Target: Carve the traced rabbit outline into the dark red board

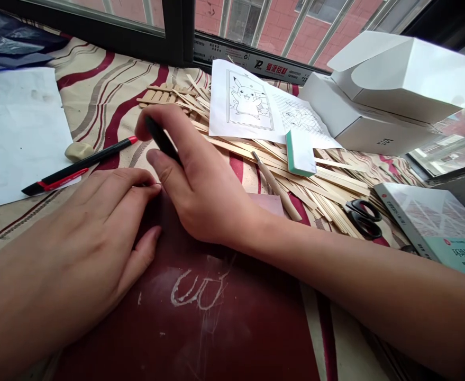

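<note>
The right hand (200, 180) hides the lower end of the black tool (163, 140) it holds. The left hand (93, 227) covers part of the dark red board (232, 328), which the bottom edge cuts off. The left edge cuts the drawing sheet (21, 121); the booklet's fine print is too small to read.

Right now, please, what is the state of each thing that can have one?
Slim dark tool, held in right hand.
White cardboard box, flap raised.
Teal-and-grey book, closed.
Black-handled scissors, blades hidden, unclear.
Dark red flat board, scratched.
White printed cartoon sheet, face up.
Thin wooden strips, loose, heaped.
Black-and-red pen, lying down.
</note>
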`<state>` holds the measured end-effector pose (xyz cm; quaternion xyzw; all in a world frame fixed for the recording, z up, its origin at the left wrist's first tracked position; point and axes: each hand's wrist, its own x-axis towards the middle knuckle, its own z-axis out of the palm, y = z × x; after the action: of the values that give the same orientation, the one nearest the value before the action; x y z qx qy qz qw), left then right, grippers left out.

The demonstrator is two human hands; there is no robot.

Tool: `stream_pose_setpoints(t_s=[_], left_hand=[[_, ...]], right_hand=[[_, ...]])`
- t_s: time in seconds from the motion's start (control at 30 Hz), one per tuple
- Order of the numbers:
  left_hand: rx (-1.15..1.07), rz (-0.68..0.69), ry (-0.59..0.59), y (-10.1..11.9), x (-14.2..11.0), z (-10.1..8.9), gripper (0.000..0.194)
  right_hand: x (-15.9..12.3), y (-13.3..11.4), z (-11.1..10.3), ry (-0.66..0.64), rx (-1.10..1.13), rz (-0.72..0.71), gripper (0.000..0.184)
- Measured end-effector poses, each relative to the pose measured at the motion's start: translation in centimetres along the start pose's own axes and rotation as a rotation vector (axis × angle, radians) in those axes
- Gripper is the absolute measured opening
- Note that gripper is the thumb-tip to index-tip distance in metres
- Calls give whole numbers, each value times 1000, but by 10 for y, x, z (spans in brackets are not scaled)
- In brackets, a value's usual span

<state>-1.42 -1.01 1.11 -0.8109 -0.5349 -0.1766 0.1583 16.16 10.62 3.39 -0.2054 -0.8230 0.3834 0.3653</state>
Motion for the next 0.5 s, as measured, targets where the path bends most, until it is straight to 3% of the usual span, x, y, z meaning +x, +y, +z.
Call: stream_pose_setpoints(t_s=[0.07,0.17,0.33,0.5], left_hand=[[26,10,0,0,0,1,49],[47,26,-5,1,1,1,52],[53,29,3,2,3,0,48],[65,36,-16,1,4,0,50]], right_hand=[[-1,6,0,6,13,-51,22],[-1,15,0,115,90,-25,20],[3,27,3,197,65,-51,34],[5,23,5,224,95,-27,20]])
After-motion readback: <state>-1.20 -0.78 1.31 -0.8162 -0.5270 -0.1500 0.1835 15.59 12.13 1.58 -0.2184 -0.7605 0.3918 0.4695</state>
